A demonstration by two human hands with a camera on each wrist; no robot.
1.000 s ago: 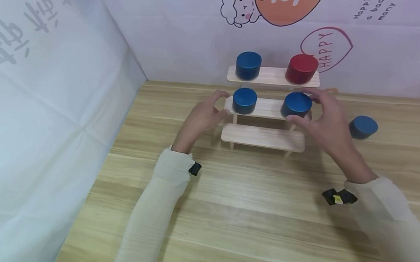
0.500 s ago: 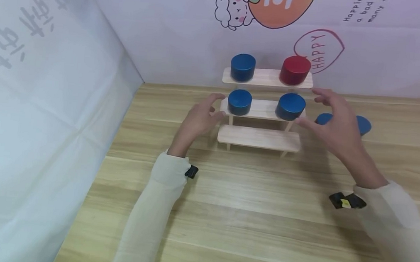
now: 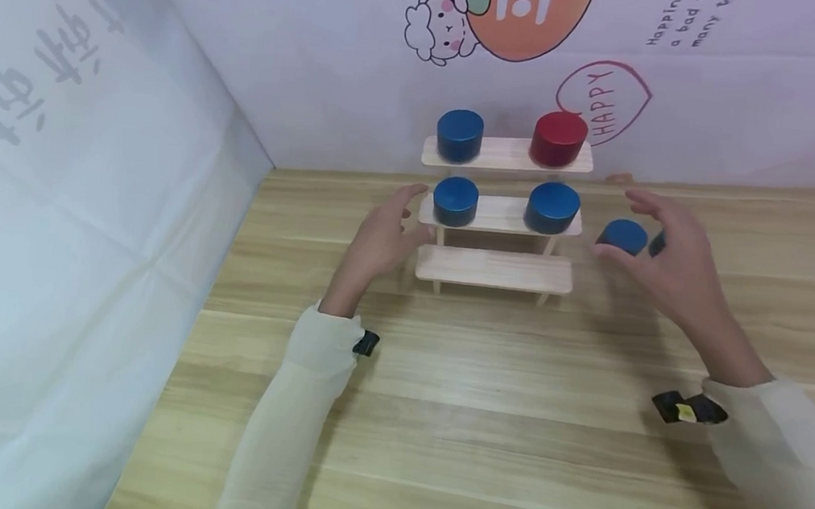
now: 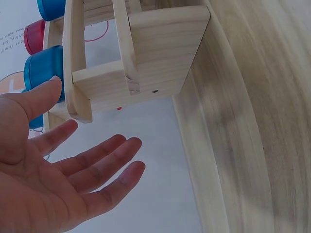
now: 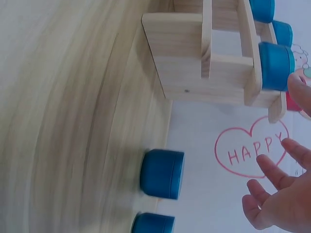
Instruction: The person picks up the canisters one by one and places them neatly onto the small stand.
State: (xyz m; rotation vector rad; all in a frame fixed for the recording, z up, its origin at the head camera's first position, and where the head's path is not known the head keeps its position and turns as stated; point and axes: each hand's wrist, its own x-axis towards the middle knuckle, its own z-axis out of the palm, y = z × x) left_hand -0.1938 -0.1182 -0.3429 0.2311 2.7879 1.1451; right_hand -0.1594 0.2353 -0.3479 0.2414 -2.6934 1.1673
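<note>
5 tins are blue; 1 tin red.

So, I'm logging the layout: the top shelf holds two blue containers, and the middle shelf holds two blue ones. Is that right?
Not quite: in the head view, the top shelf holds one blue container and, to its right, one red container. The middle shelf does hold two blue ones.

Near the middle of the frame I have a pale wooden rack of three stepped tiers. Up top stand a blue tin, left, and a red tin, right; below them, a second blue tin and a third blue tin. Right of centre, a fourth blue tin stands on the bench, a fifth blue tin partly behind my right hand. All are round and upright.
</note>
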